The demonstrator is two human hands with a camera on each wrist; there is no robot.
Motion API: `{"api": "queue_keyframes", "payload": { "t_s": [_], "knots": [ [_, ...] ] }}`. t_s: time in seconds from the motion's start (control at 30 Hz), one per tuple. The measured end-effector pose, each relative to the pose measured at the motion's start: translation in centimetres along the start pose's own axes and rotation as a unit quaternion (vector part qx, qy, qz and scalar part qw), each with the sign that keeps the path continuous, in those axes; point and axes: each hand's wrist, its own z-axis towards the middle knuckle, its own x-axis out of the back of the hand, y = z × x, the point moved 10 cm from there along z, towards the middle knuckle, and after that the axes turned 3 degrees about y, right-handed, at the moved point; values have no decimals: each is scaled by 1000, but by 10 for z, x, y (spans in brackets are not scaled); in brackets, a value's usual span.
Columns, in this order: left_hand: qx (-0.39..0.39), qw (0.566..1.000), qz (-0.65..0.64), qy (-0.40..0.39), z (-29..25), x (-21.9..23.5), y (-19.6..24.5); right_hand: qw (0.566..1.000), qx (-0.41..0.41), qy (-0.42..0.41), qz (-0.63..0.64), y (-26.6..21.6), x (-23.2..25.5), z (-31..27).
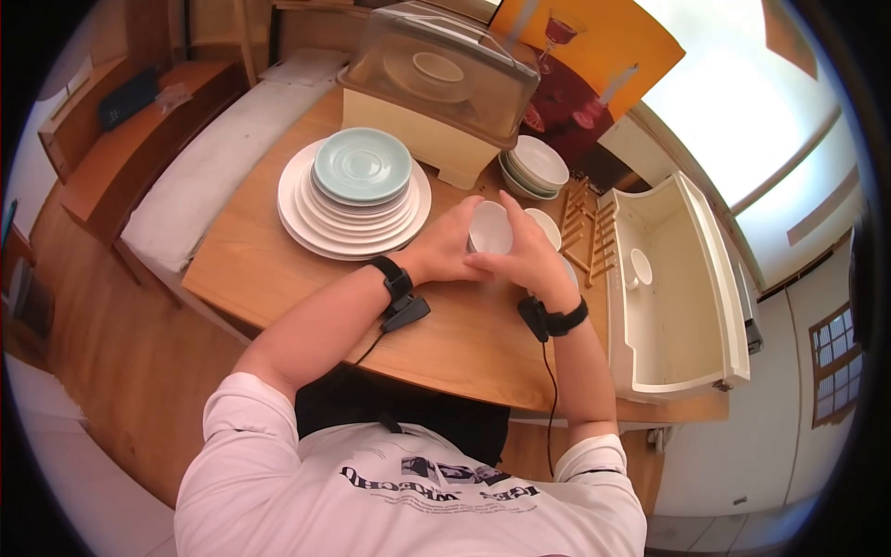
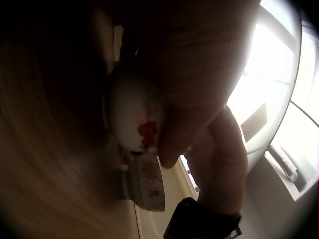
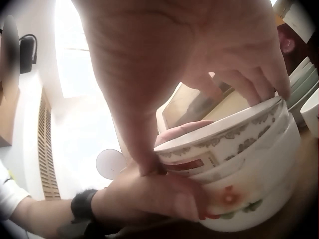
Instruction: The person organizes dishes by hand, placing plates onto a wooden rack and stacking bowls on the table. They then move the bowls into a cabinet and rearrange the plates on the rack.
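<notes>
A nested stack of small white bowls [image 1: 490,229] is held between both hands over the table. The left hand [image 1: 444,251] grips its left side; in the right wrist view that hand's thumb lies along the lower flowered bowl [image 3: 249,199]. From the other side the right hand [image 1: 536,260] grips the stack, its fingertips at the top bowl's rim [image 3: 219,130]. In the left wrist view, a bowl with a red flower [image 2: 130,117] shows beneath the dark left hand [image 2: 189,59], and another patterned bowl [image 2: 149,185] stands beyond it. The stack's underside is hidden.
Stacked plates topped by a pale blue one [image 1: 364,165] stand left, below a lidded cream box [image 1: 418,135]. Behind the hands are stacked bowls [image 1: 536,165] and another white bowl [image 1: 544,225]. To the right are a wooden rack [image 1: 588,232] and a cream bin [image 1: 664,316] holding a cup [image 1: 640,266].
</notes>
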Motion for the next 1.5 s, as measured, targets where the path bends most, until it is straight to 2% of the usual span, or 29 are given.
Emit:
{"api": "queue_keyframes", "payload": {
  "t_s": [0.13, 0.2, 0.33, 0.43, 0.53, 0.6, 0.77, 0.9, 0.97, 1.03, 1.13, 1.37, 1.47, 1.5],
  "knots": [
    [18, 999, -32, -22, 2, 0, 6, 998, -44, 12, 39, 4, 9, -1],
    [-3, 999, -20, -25, 3, 0, 10, 996, -58, 18, 65, 7, 15, -1],
    [0, 999, -26, -30, 3, -2, 10, 998, -36, 40, 41, 9, 14, -2],
    [-25, 1000, -14, 10, 3, 2, 8, 998, -17, 66, 12, 4, 17, -2],
    [37, 999, -11, -9, 2, 6, 8, 993, 10, 117, -12, 0, 29, -8],
    [43, 999, 10, 9, 1, 12, 14, 989, 25, 142, -34, -6, 42, -15],
    [88, 994, 14, 58, 4, 11, -16, 996, 28, 88, -5, -17, 51, -45],
    [92, 986, 79, 114, -4, 13, -24, 1000, 3, -11, -20, -23, 24, -74],
    [87, 983, 108, 117, -6, 14, -21, 998, -18, -48, -34, -27, 9, -84],
    [78, 984, 117, 107, -5, 14, -20, 998, 7, -29, -58, -34, 3, -90],
    [98, 991, 61, 70, -3, 11, -24, 997, 37, -12, -60, -37, -8, -96],
    [93, 988, 65, 102, -4, 11, -32, 996, 85, 9, -19, -41, -13, -91],
    [113, 987, 43, 102, -3, 15, -27, 997, 78, -20, 10, -42, -7, -77],
    [117, 988, 34, 94, -2, 17, -24, 997, 81, 13, -1, -38, 0, -69]
  ]
}}
